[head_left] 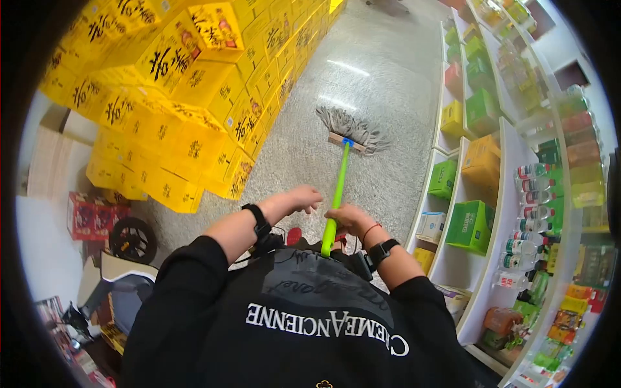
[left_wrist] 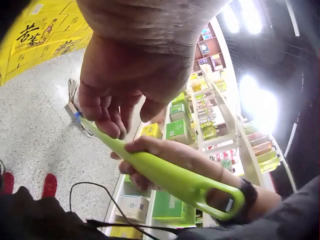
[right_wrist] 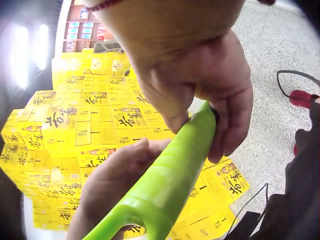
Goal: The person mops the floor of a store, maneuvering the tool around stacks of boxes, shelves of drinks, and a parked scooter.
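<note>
A mop with a green handle [head_left: 341,181] and a grey string head [head_left: 352,127] stretches forward across the floor. My right hand [head_left: 349,218] grips the handle near its upper end; in the right wrist view the fingers of the right hand [right_wrist: 205,85] wrap round the green handle [right_wrist: 170,175]. My left hand [head_left: 303,199] hovers just left of the handle with loosely bent fingers and holds nothing. In the left wrist view, the left hand [left_wrist: 125,75] hangs over the green handle [left_wrist: 165,175], whose end has an oval hole.
Stacked yellow boxes [head_left: 194,145] line the left side. White shelves [head_left: 446,223] with boxes and bottles [head_left: 519,246] run along the right. A black wheel [head_left: 132,240] and red boxes [head_left: 90,216] are at the lower left. Speckled floor [head_left: 304,161] lies between.
</note>
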`<state>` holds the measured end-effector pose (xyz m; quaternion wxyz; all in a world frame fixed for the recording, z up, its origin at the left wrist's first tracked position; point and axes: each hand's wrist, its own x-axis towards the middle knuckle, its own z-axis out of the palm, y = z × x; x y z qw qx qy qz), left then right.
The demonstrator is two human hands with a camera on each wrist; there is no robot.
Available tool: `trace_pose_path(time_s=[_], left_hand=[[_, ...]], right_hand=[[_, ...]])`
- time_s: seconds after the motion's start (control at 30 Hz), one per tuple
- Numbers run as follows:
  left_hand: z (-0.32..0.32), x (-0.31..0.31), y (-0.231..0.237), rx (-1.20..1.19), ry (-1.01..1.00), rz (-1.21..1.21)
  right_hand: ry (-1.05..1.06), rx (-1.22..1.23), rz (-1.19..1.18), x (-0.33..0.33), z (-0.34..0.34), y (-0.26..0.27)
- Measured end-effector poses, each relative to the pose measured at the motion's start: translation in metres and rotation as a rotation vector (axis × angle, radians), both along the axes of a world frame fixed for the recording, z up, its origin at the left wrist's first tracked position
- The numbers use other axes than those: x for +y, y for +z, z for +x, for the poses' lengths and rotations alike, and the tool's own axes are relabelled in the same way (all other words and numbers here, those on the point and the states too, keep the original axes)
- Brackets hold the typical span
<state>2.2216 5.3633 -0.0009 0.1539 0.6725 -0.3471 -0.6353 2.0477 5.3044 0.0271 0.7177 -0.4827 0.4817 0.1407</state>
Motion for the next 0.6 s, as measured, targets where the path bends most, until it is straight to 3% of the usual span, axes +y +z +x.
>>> trace_pose_path(time_s=[0.17,0.23,0.4,0.47,0.5,0.57,0.6], left_hand=[[-0.019,0.004,-0.039,0.02,-0.005,0.109],[-0.04,0.009,-0.041,0.106,0.115,0.173],[-0.099,0.015,-0.058,0.277,0.159,0.195],[-0.125,0.016,-0.073,0.259,0.194,0.144],[-0.142,0.018,-0.083,0.269,0.202,0.143],[-0.173,0.018,-0.1,0.294,0.437,0.097],[-0.188,0.02,-0.097,0.298,0.439,0.099]], right_hand=[[0.068,0.06,0.013,0.036,-0.027,0.002],[0.114,0.08,-0.004,0.047,-0.037,0.013],[0.067,0.071,-0.027,0.071,-0.075,0.064],[0.217,0.049,-0.189,0.079,-0.1,0.078],[0.213,0.058,-0.156,0.082,-0.116,0.076],[0.259,0.083,-0.22,0.089,-0.145,0.076],[0.293,0.107,-0.278,0.093,-0.161,0.076]])
